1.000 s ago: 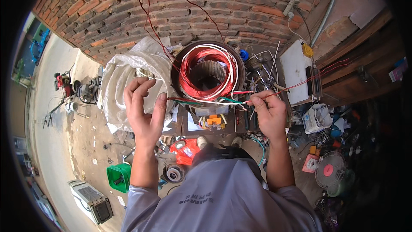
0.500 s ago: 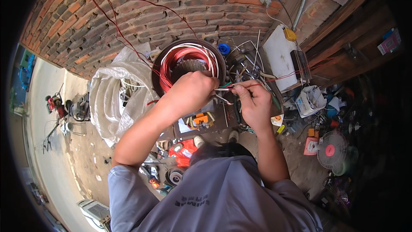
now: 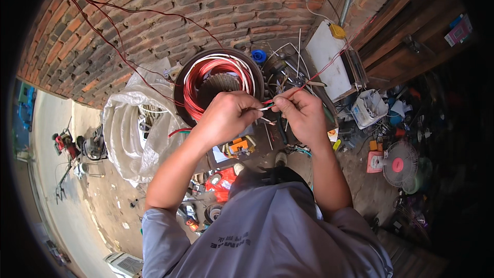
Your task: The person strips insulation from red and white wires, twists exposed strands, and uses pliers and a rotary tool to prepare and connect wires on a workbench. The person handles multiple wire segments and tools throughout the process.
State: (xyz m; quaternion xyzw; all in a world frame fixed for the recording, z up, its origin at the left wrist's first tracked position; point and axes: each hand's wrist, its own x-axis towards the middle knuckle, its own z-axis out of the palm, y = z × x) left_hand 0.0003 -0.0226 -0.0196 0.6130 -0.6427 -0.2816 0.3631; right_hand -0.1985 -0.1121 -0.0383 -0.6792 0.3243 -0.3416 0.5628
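Over the near right side of a round dark metal motor housing (image 3: 179,80), both my hands meet at a few thin wires (image 3: 266,105) in red, white and green. My left hand (image 3: 226,117) is closed, thumb and fingers pinching the white-sleeved part. My right hand (image 3: 302,116) pinches the same wires a short way to the right, and a thin red wire (image 3: 329,64) runs up and right from it. Inside the housing lies a coil of red and white wire (image 3: 193,92). A loose wire end (image 3: 268,121) sticks out below my fingers. My fingertips partly hide the joint between the wires.
Left of the housing stands a translucent plastic sack (image 3: 121,134). Tools and wire offcuts (image 3: 290,78) lie to its right, beside a white panel (image 3: 327,67). An orange part (image 3: 239,145) sits nearer me. A fan (image 3: 399,164) and a white bucket (image 3: 369,116) stand at right. Dark red wires (image 3: 108,36) hang along the brick wall.
My hands have shifted slightly, still pinching the wires. The red wire trailing from my right hand now slants upward instead of running nearly level. The whole view has moved a little.
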